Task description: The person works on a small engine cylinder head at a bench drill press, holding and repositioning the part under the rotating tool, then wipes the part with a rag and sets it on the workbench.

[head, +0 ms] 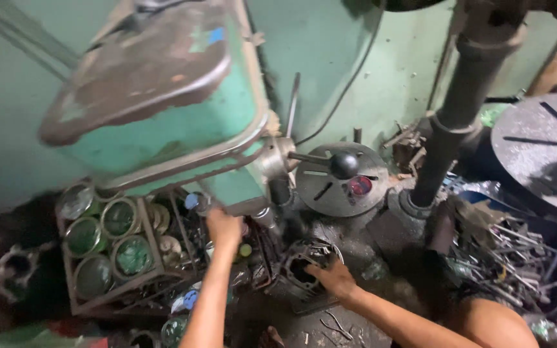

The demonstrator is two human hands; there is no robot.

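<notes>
Green-painted metal drill press (162, 96) — chipped, dull, grimy. Dark cast-metal casing (304, 267) looks oily and rough — round slotted table (336, 183) is matt grey steel.

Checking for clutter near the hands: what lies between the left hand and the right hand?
In the head view, the dark drill spindle hangs between the left hand and the right hand, which rests on a metal casting.

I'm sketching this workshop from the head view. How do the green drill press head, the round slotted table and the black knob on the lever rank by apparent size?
1. Green drill press head, though nearest the camera.
2. Round slotted table.
3. Black knob.
</notes>
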